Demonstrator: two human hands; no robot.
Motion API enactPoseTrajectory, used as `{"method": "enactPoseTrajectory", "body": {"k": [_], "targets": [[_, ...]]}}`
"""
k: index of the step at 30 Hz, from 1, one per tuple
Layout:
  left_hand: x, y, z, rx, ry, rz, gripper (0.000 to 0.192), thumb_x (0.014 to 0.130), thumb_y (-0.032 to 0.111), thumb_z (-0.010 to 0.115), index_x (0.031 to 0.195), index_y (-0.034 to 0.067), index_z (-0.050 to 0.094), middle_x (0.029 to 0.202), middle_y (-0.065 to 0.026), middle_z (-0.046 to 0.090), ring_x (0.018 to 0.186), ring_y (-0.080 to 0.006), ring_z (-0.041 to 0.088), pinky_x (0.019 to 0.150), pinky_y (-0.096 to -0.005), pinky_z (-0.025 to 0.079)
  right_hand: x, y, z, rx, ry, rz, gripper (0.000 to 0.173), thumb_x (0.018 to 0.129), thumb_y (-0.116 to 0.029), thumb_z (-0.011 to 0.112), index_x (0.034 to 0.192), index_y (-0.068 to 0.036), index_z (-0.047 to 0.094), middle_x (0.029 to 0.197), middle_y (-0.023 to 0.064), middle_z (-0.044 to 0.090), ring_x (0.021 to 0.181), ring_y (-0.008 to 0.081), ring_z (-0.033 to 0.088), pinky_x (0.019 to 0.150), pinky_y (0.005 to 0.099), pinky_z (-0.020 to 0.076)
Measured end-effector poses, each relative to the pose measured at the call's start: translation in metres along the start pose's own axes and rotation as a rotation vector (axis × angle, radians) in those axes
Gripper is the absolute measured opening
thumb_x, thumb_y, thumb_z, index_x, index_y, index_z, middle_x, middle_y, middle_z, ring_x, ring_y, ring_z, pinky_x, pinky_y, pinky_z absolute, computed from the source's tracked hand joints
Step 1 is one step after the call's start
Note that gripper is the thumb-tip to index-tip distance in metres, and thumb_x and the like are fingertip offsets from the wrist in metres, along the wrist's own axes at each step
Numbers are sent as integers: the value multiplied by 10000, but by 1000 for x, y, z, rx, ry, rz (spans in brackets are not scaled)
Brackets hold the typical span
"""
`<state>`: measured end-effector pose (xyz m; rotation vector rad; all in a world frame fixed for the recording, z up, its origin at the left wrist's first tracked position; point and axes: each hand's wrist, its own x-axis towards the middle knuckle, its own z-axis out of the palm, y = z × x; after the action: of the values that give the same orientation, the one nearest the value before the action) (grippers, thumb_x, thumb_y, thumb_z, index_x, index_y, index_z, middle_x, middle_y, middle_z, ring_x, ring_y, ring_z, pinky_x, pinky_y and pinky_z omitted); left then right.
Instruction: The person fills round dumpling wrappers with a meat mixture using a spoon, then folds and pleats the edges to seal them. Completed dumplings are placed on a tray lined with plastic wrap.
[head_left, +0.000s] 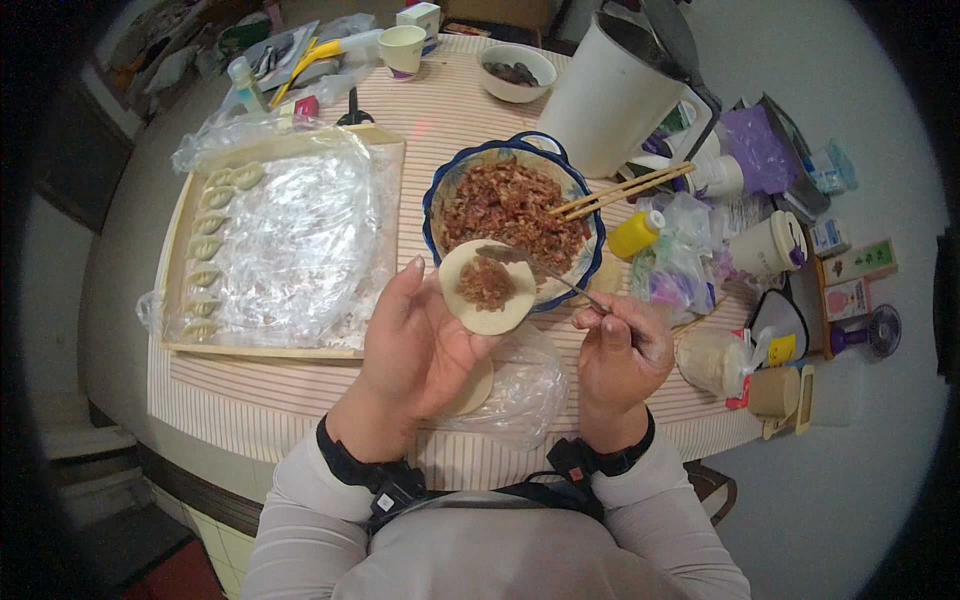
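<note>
A round dough wrapper (517, 311) with a mound of minced meat filling (486, 283) rests on the raised palm and fingers of my left hand (420, 345). My right hand (626, 345) grips the handle of a metal spoon (559, 277), whose bowl lies over the wrapper's upper edge. Behind them stands a blue-rimmed bowl (429, 217) of minced filling, with wooden chopsticks (622, 193) leaning in it. More round wrappers (474, 390) lie partly hidden under my left hand, beside a plastic bag (529, 390). Folded dumplings (205, 248) line the left side of a plastic-covered tray (285, 351).
A white pitcher (600, 90) with its lid raised, a small bowl of dark fruit (517, 90) and a paper cup (402, 52) stand at the back. To the right are a yellow bottle (636, 234), a lidded cup (765, 244), plastic bags and a clear tub (709, 360).
</note>
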<state>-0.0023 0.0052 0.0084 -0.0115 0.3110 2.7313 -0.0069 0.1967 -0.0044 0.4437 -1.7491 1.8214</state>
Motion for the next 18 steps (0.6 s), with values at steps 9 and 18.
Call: {"method": "enactPoseTrajectory", "body": {"k": [9,18], "targets": [[-2,8,-1,-63,37,-12,614,995,405,302,1368,-83,324,1349,-242,465,1234,-347,504,1028,-420,443,10,3,-9,-278,-236,-237,106,867,-62,674,923,20,637,927,196,687,691,191,643,612,280,529],[-2,10,-5,-30,7,-7,679,979,450,341,1364,-110,327,1353,-265,466,1248,-360,495,1064,-434,414,10,1,-5,-280,-235,-212,169,719,15,727,865,-68,709,911,116,722,790,229,688,685,307,532]]}}
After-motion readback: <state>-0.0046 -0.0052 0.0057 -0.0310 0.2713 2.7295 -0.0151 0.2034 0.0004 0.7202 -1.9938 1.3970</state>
